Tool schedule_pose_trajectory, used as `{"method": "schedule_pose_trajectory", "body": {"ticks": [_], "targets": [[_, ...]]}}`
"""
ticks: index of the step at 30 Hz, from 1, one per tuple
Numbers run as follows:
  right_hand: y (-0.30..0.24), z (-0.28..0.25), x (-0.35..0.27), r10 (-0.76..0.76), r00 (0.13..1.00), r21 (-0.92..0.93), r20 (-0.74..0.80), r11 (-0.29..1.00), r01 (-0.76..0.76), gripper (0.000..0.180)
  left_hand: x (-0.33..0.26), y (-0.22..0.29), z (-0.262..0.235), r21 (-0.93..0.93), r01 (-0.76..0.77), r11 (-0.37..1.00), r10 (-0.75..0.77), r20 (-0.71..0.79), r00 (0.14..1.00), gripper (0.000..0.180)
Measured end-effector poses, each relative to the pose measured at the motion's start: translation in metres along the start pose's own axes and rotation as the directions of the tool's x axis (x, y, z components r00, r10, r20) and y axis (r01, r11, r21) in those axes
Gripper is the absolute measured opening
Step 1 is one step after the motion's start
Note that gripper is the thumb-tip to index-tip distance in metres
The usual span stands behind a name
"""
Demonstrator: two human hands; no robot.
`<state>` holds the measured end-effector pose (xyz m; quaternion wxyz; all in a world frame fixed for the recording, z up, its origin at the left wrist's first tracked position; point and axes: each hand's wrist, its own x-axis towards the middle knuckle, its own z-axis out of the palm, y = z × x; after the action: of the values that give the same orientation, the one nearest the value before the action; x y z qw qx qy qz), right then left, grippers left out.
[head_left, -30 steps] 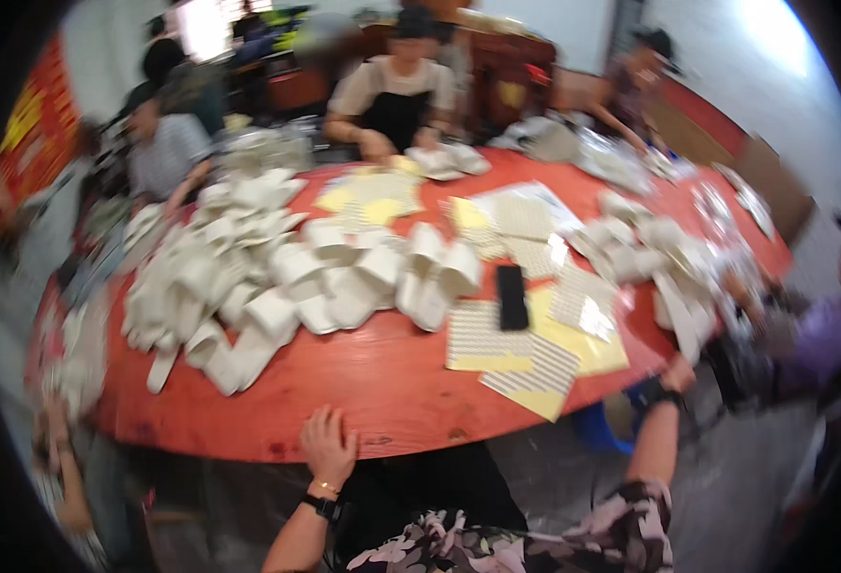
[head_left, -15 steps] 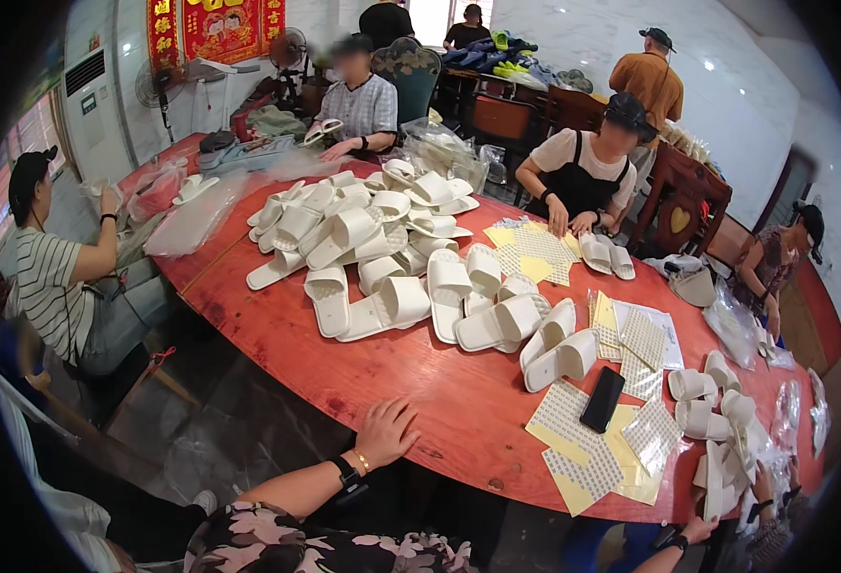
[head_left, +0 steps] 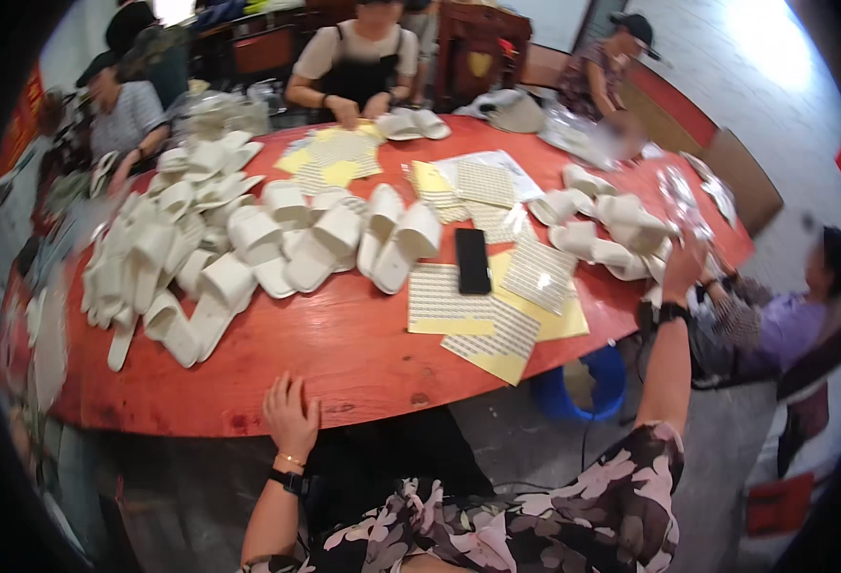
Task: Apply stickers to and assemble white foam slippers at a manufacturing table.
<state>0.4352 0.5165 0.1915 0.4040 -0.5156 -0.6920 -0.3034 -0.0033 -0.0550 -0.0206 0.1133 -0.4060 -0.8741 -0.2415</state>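
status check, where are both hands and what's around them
Left hand flat on the red table's near edge, holding nothing. Right hand out at the white slippers, grip unclear. Black phone on sticker sheets between.

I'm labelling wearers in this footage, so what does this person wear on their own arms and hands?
Both forearms are bare below short, dark floral-patterned sleeves. The left hand has no glove; its wrist carries a thin gold-coloured bracelet and a black wristband. The right hand is also gloveless, with a black wristwatch.

Head view, steeply down over red table (head_left: pixel 344 353)
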Motion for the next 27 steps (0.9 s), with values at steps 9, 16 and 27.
{"method": "schedule_pose_trajectory", "body": {"ticks": [9,16,27], "targets": [[-0.145,-0.173,0.050,-0.035,0.949,0.599,-0.315,0.768,0.227,0.023,0.012,0.018,-0.007,-0.223,-0.069,0.972,0.067,-0.015,0.998,0.051],[-0.254,-0.229,0.004,-0.025,0.977,0.872,0.213,0.456,-0.179,0.017,0.025,0.072,-0.037,-0.895,0.324,0.307,0.012,0.344,0.939,0.094],[-0.370,-0.165,-0.167,-0.390,0.429,0.435,0.815,-0.077,-0.897,0.011,0.032,0.011,-0.033,-0.850,0.525,-0.054,-0.181,0.525,0.831,0.077]]}}
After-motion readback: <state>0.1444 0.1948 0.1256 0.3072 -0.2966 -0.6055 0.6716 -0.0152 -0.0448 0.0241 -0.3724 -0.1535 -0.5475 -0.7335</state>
